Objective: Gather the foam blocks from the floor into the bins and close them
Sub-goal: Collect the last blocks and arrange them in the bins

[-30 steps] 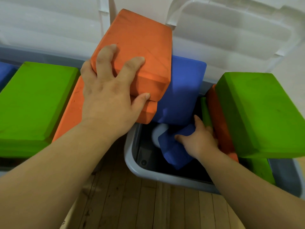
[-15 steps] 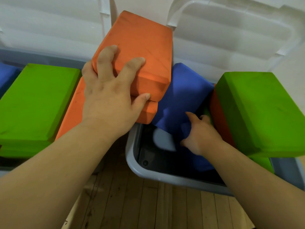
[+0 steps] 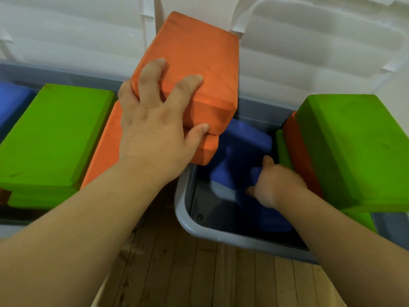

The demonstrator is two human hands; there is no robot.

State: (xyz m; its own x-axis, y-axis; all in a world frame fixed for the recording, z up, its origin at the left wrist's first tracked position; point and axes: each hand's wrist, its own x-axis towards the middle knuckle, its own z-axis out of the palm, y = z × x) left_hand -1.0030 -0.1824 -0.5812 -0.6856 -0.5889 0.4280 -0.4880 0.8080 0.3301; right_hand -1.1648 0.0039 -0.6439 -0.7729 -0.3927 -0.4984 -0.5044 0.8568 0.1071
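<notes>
Orange block's [image 3: 199, 52] near end fills the left grip [image 3: 155, 129].

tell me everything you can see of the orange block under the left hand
The orange block is a rectangular slab of matte, scuffed foam with bevelled edges. It lies tilted atop a second orange block, overhanging the grey bin. The left hand grips its near corner, fingers spread over the top face, thumb against its near side.

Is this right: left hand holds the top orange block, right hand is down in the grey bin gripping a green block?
No. The head view shows the right hand down in the grey bin gripping a blue block, not a green one. The left hand does hold the top orange block.
</notes>
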